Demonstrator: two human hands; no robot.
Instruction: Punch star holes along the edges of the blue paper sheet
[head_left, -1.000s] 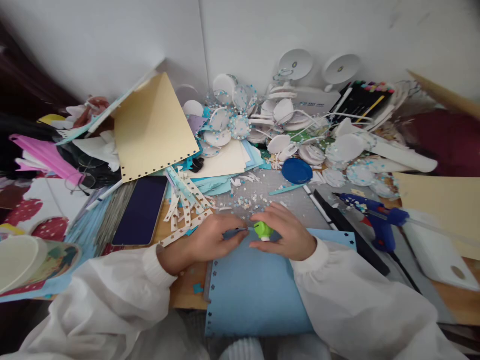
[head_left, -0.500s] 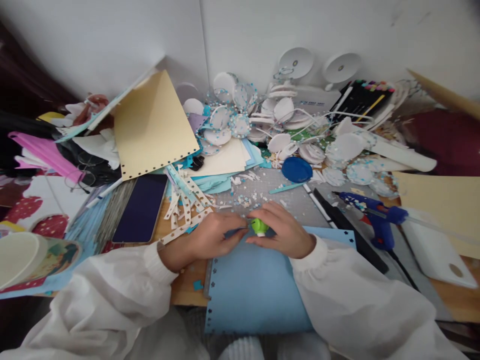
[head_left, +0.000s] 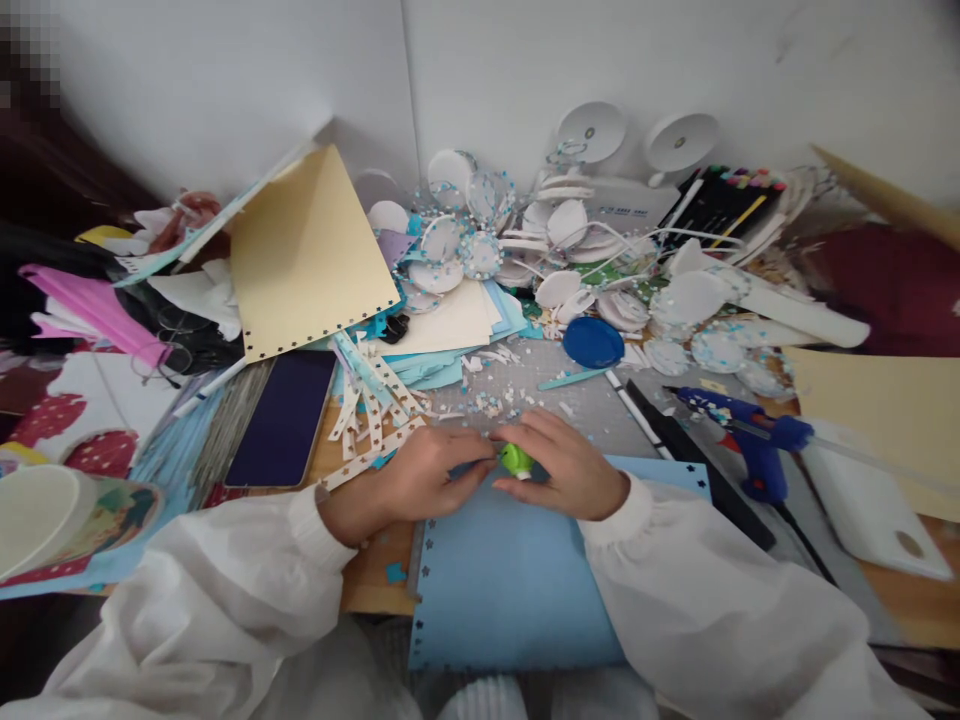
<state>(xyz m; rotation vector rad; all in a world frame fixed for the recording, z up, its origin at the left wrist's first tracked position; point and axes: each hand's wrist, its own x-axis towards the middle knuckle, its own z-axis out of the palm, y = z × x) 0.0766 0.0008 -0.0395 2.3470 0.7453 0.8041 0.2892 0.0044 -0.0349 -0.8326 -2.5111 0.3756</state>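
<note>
At the table's near edge [head_left: 376, 592], the left hand [head_left: 427, 470] pinches the sheet [head_left: 517, 590] and the right hand [head_left: 574, 465] grasps the punch [head_left: 515, 460], seemingly edge-punching, the next press needing alignment.

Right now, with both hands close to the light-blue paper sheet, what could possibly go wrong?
The light-blue paper sheet extends past the front edge of the wooden table, so it might bend or slip. The grip of the right hand is on a small bright-green plastic tool close to the left hand, so a finger might perhaps get pinched.
</note>
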